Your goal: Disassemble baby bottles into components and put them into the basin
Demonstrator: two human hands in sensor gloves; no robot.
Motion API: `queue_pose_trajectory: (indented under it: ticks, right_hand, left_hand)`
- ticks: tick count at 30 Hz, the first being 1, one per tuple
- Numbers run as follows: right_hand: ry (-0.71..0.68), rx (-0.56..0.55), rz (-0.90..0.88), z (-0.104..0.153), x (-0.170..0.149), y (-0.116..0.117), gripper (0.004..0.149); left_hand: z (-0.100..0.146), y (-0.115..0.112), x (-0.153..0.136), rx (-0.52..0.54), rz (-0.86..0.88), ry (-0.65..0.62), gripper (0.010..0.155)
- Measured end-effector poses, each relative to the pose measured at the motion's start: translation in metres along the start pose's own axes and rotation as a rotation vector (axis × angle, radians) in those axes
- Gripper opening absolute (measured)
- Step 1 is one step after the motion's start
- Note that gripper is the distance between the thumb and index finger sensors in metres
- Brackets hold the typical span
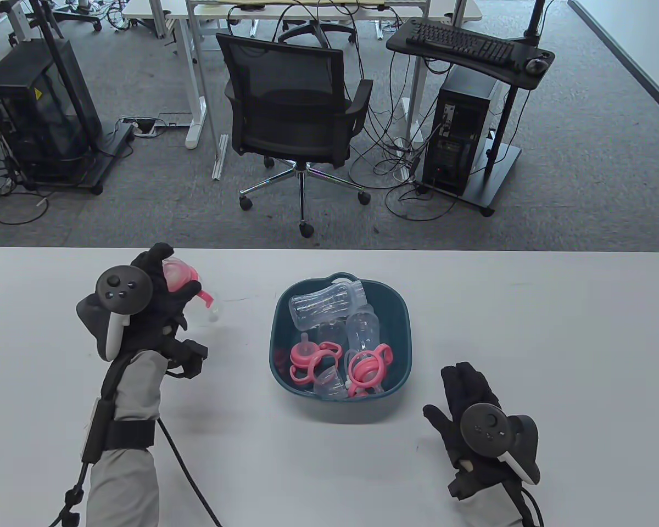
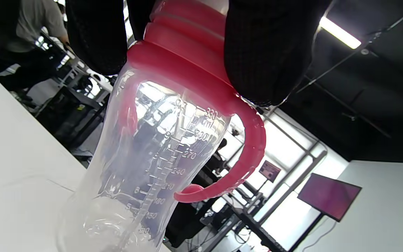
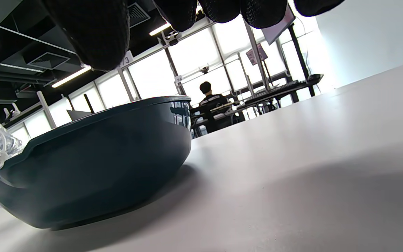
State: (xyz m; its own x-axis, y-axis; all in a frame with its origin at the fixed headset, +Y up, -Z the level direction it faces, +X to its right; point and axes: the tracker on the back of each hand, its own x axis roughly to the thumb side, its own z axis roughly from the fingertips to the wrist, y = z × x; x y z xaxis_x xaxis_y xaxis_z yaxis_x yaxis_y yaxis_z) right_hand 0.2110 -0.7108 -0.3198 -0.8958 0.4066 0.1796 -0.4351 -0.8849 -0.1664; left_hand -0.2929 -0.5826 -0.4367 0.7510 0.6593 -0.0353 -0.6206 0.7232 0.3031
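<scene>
At the left of the table view, a clear plastic baby bottle with a pink screw collar and pink handles (image 2: 173,115) is held by the left hand (image 1: 143,299) at its top. In the left wrist view the gloved fingers (image 2: 268,52) are curled round the pink collar, so the grip is clamped on the bottle; it cannot be told whether the base rests on the white tabletop (image 1: 527,329). The collar is probably held in this way so that it can be unscrewed.

In the middle of the table view stands the dark teal plastic basin (image 1: 398,324), in which clear bottle bodies (image 1: 324,304) and pink handle rings (image 1: 368,370) are already laid.

At the lower right, the right hand (image 1: 472,411) is rested flat on the tabletop, near the basin, with the fingers straight and together and nothing held. It appears to be kept free for the twisting.
</scene>
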Motion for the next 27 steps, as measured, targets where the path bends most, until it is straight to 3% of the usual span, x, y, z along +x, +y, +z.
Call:
queue_pose_trajectory:
  ticks: [14, 27]
  right_hand:
    - [-0.059, -0.030, -0.051, 0.004, 0.010, -0.005, 0.075]
    - [-0.131, -0.069, -0.106, 0.011, 0.024, -0.010, 0.078]
  left_hand:
    - [0.064, -0.025, 0.104, -0.147, 0.121, -0.355, 0.085]
    - [0.115, -0.086, 0.147, -0.299, 0.257, -0.466, 0.085]
